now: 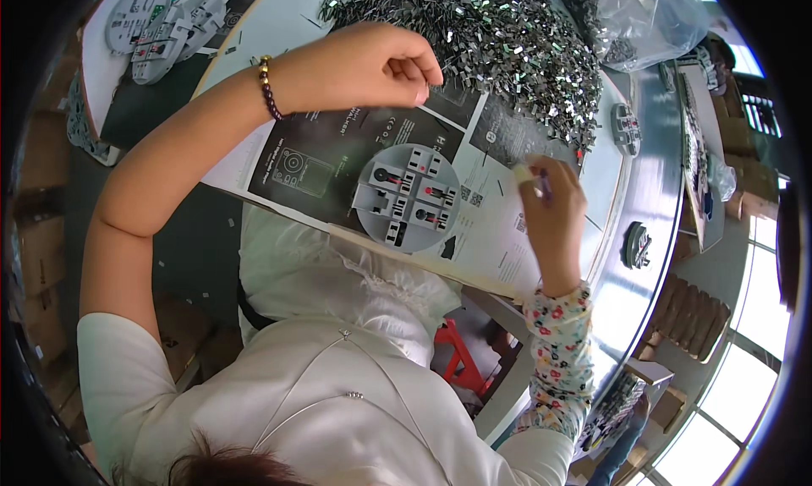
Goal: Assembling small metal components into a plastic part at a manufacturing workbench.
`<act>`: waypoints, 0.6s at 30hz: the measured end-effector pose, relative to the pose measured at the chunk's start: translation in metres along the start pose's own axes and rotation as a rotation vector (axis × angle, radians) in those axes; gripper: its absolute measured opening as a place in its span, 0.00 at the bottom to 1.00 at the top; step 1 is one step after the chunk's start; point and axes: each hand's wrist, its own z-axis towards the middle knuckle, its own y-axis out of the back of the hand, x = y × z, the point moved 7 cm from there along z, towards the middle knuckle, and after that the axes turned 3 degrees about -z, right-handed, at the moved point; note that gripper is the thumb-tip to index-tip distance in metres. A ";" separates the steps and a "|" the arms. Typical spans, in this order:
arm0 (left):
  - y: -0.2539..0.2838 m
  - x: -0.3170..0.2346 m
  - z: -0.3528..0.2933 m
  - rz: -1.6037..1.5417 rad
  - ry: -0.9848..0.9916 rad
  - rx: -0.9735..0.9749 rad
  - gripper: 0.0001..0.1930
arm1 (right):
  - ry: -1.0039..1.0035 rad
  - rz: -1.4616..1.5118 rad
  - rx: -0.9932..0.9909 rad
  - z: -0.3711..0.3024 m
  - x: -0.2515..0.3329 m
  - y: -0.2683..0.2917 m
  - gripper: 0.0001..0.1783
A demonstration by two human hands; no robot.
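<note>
A round grey fixture (370, 224) with raised blocks, black slots and small red and black details lies near the front edge of the work surface. Beyond it, my left hand (381, 67) hovers at the near side of a heap of small shiny metal pieces (541, 54). Its fingers are curled in; whatever they may pinch is hidden. To the right of the fixture is my right hand (554, 211), slightly blurred, with thumb and fingers drawn together. A tiny item seems to be at its fingertips, too smeared to name. Neither hand touches the fixture.
Printed black-and-white sheets (330, 173) cover the work surface. Several grey round fixtures (139, 16) are piled at the far left. Two grey parts (626, 131) rest along the right, by a metal rail (647, 173). A clear plastic bag (655, 21) stands behind the heap.
</note>
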 end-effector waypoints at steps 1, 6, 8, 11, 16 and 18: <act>-0.003 -0.002 -0.002 0.047 -0.017 0.015 0.07 | 0.022 0.013 -0.008 0.001 0.004 -0.008 0.08; -0.011 -0.025 -0.014 0.302 -0.213 -0.095 0.08 | 0.042 0.017 0.018 0.008 0.016 -0.015 0.08; -0.016 -0.041 -0.021 0.478 -0.349 -0.203 0.07 | 0.003 -0.028 0.045 0.011 0.013 -0.004 0.08; -0.026 -0.039 -0.024 0.240 -0.218 -0.159 0.07 | -0.061 0.021 0.087 0.015 0.009 0.007 0.09; -0.044 -0.035 -0.037 -0.067 -0.041 -0.074 0.07 | -0.148 0.104 0.146 0.004 0.007 0.004 0.10; -0.051 -0.035 -0.044 -0.172 -0.019 -0.036 0.06 | -0.258 0.124 0.203 -0.008 -0.001 0.002 0.11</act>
